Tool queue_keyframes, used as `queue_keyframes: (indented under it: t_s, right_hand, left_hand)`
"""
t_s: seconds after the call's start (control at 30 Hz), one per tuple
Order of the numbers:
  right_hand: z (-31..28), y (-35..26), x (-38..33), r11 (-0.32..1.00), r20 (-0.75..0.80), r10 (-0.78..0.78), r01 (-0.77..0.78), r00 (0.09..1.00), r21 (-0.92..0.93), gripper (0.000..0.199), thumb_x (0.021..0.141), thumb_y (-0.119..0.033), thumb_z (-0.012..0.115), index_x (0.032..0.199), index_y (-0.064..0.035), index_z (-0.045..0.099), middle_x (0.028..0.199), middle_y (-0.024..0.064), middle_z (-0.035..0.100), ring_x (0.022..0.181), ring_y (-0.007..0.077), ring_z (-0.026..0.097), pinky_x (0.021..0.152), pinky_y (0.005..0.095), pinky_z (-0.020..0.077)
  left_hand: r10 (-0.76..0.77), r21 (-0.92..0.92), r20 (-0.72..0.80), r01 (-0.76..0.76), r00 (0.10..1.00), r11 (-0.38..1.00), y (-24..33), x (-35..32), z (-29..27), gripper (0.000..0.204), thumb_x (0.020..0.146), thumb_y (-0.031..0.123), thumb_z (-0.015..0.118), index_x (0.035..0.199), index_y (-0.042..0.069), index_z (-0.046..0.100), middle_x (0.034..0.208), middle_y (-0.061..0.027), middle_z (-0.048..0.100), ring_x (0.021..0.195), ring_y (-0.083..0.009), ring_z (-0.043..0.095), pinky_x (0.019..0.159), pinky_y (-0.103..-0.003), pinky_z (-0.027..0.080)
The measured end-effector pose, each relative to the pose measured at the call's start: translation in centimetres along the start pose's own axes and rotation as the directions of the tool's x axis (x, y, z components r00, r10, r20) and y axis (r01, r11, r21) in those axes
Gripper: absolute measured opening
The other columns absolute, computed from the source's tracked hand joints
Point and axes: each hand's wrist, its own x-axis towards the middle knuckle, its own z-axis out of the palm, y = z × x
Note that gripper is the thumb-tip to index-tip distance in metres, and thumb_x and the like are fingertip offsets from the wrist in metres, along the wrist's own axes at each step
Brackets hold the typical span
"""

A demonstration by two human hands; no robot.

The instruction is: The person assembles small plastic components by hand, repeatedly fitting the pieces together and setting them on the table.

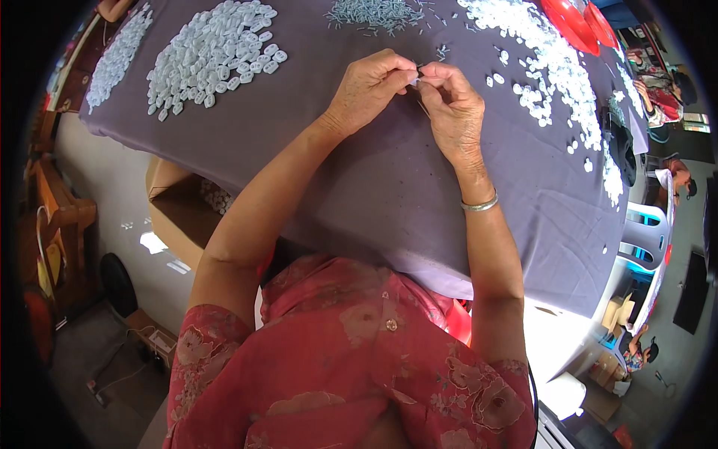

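Head view: L hand point(368, 86) + R hand point(451, 105) meet fingertip to fingertip over the grey-purple cloth table point(359, 179), both pinched shut on a small white translucent plastic piece point(413, 77). Piece sits between the thumbs, equally near both; long axis too small to tell. Loose pile of small white parts point(553, 60) at 2 o'clock, nearer the R hand.

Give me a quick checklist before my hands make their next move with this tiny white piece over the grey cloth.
1. Small white plastic piece pinched between both hands: ok.
2. Left hand grip on it, fingertips closed: ok.
3. Right hand fingertips meeting the piece: ok.
4. Thin metal pins pile within reach ahead: ok.
5. Pile of white plastic pieces lying on the grey tablecloth, away from its edge: ok.
6. Piece correctly aligned: cannot tell, too small.
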Motion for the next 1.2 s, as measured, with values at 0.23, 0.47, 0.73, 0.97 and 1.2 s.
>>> queue_keyframes:
  t_s: [0.23, 0.47, 0.73, 0.97, 1.2]
  right_hand:
    - [-0.2, 0.2, 0.1, 0.997, -0.018, -0.032, 0.034, 0.999, 0.065, 0.017, 0.086, 0.006, 0.056, 0.101, -0.0012, 0.059, 0.087, 0.0000, 0.063, 0.080, 0.0048, 0.057, 0.074, 0.0201, 0.0479]
    - [-0.3, -0.3, 0.0, 0.997, 0.001, -0.047, 0.047, 0.999, 0.058, 0.011, 0.086, 0.003, 0.059, 0.097, -0.0005, 0.062, 0.087, 0.0003, 0.063, 0.079, 0.0055, 0.057, 0.073, 0.0204, 0.0474]
    - [-1.2, -0.5, 0.1, 0.913, 0.079, 0.100, -0.123, 0.992, 0.390, 0.010, 0.085, 0.000, 0.062, 0.095, -0.0020, 0.063, 0.085, 0.0018, 0.062, 0.065, 0.0074, 0.050, 0.058, 0.0206, 0.0408]
    - [-1.3, -0.2, 0.2, 0.849, 0.173, 0.112, -0.185, 0.979, 0.494, 0.013, 0.086, -0.004, 0.063, 0.099, -0.0027, 0.061, 0.082, 0.0012, 0.059, 0.068, 0.0080, 0.050, 0.059, 0.0242, 0.0409]
    - [-1.2, -0.1, 0.1, 0.854, 0.184, 0.145, -0.217, 0.972, 0.473, 0.011, 0.088, -0.005, 0.061, 0.099, -0.0031, 0.061, 0.082, 0.0016, 0.059, 0.066, 0.0076, 0.048, 0.057, 0.0241, 0.0389]
  left_hand:
    - [0.022, -0.053, -0.010, -0.023, 1.000, 0.998, -0.2, 0.0, 0.2, 0.014, 0.091, 0.014, 0.058, 0.097, 0.004, 0.064, 0.086, -0.0001, 0.060, 0.070, -0.0071, 0.057, 0.057, -0.020, 0.045]
    - [-0.115, -0.183, 0.062, 0.124, 0.991, 0.975, 0.2, 0.1, -0.5, 0.014, 0.088, 0.014, 0.062, 0.095, 0.003, 0.065, 0.086, -0.0016, 0.063, 0.071, -0.0084, 0.059, 0.061, -0.021, 0.048]
    - [-0.254, -0.497, 0.260, 0.355, 0.931, 0.792, 0.8, 0.1, -1.0, 0.015, 0.090, 0.011, 0.059, 0.099, 0.001, 0.063, 0.082, -0.0050, 0.062, 0.070, -0.0109, 0.057, 0.063, -0.025, 0.047]
    - [-0.236, -0.517, 0.289, 0.359, 0.928, 0.777, 0.5, 0.1, -1.0, 0.016, 0.090, 0.012, 0.059, 0.101, 0.002, 0.062, 0.083, -0.0044, 0.061, 0.072, -0.0107, 0.057, 0.064, -0.025, 0.047]
    - [-0.213, -0.523, 0.266, 0.326, 0.940, 0.787, 0.4, 0.1, -1.0, 0.014, 0.090, 0.012, 0.059, 0.101, 0.003, 0.062, 0.084, -0.0032, 0.060, 0.073, -0.0094, 0.057, 0.063, -0.025, 0.046]
